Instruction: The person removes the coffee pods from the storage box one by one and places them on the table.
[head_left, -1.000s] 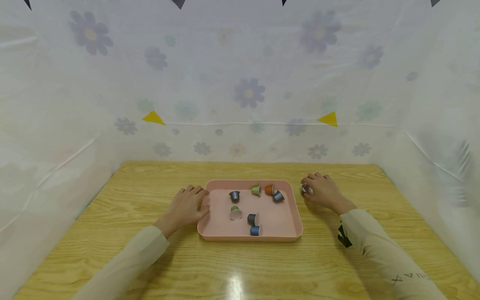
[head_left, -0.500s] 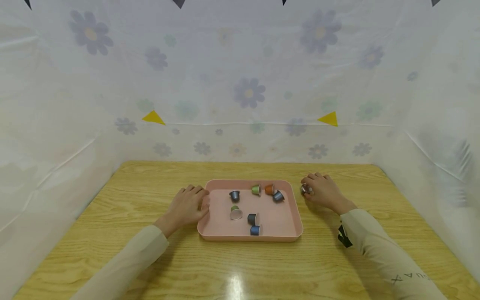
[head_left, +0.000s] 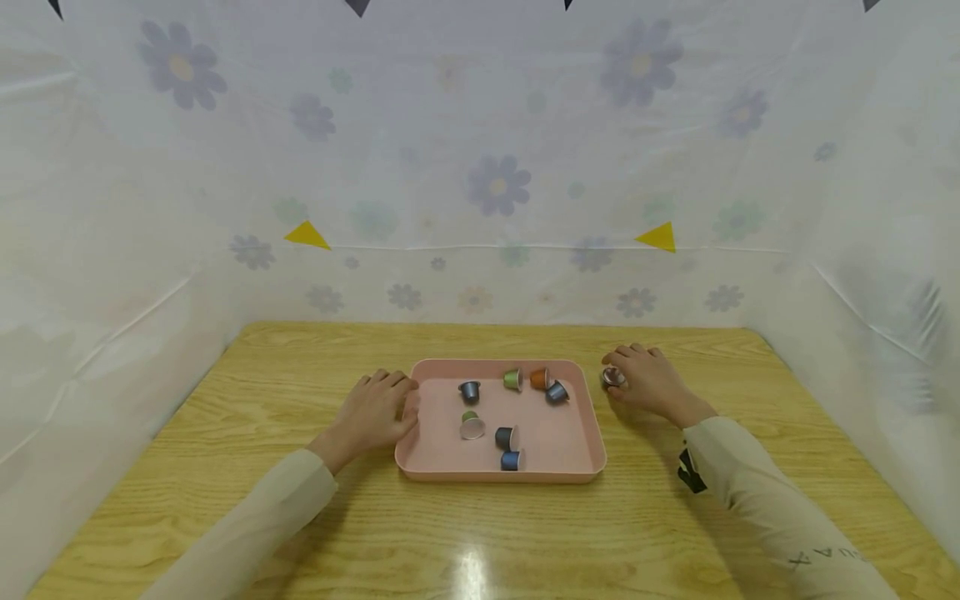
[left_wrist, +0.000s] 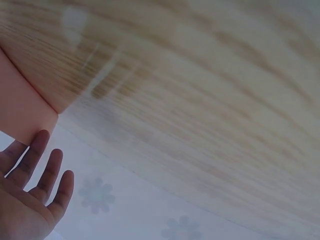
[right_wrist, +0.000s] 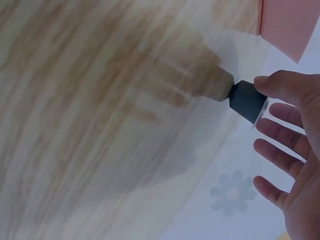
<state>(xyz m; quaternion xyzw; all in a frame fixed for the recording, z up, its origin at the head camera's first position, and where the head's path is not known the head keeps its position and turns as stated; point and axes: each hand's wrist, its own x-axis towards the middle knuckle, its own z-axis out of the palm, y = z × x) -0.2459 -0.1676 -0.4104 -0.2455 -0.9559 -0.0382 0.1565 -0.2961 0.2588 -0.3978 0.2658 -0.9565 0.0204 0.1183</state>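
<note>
A pink tray lies on the wooden table, with several coffee capsules in it. My left hand rests at the tray's left rim; in the left wrist view, its loosely extended fingers touch the tray wall. Right of the tray, my right hand holds a dark coffee capsule between thumb and fingers. That capsule stands narrow end down at the table surface, and its silver lid shows in the head view. In the tray lie a green capsule and an orange capsule.
Also in the tray are a tilted dark blue capsule, a dark capsule, a capsule lying lid forward, a black capsule and a blue capsule. A flowered white sheet encloses the table.
My right hand and sleeve have shifted very slightly, and a little more of the capsule beside the hand shows. The left hand and the tray have stayed put.
</note>
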